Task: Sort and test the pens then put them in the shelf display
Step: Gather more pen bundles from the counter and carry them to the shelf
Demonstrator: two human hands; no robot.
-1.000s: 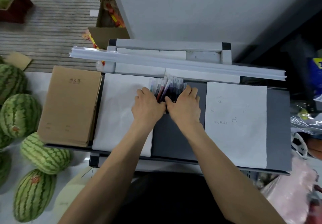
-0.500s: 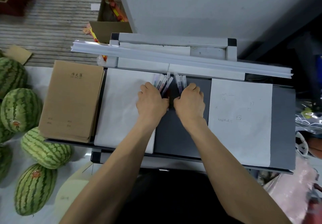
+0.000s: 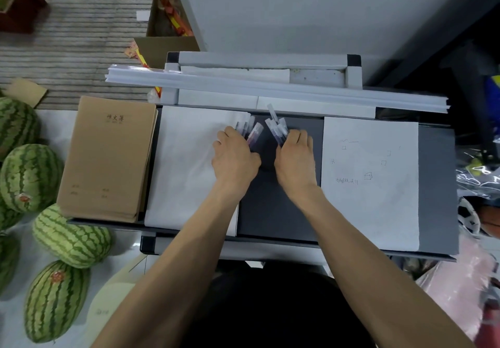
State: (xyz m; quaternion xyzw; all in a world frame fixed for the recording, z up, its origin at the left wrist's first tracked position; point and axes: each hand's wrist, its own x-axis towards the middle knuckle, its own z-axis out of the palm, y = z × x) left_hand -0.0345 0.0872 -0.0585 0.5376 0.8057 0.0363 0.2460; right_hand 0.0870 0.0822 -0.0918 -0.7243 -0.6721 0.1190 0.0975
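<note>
The fingers (image 3: 230, 136) of the left hand (image 3: 234, 159) were curled down over one small bunch of pens (image 3: 249, 131), and the fingers (image 3: 296, 135) of the right hand (image 3: 295, 161) were curled over a second bunch of pens (image 3: 276, 127). Both hands lay palm down, side by side, with a narrow strip of dark shelf (image 3: 270, 207) showing between them. Each bunch fanned out from under the fingertips and pointed away from the person, towards the white rail (image 3: 270, 84) at the back of the shelf. The left bunch lay partly on a blank sheet of paper (image 3: 186, 166) and partly on the dark surface; the right bunch lay on the dark surface, with one pen sticking out farther than the rest. How tightly either hand gripped its pens could not be told, since the fingertips were hidden beneath the knuckles. To the right of the right hand, just apart from it, lay a second sheet of paper (image 3: 370, 182) with faint pencil marks. A stack of brown notebooks (image 3: 108, 158) sat at the left end of the shelf, beside the blank sheet. Several striped watermelons (image 3: 29, 177) lay on the floor to the left.
</note>
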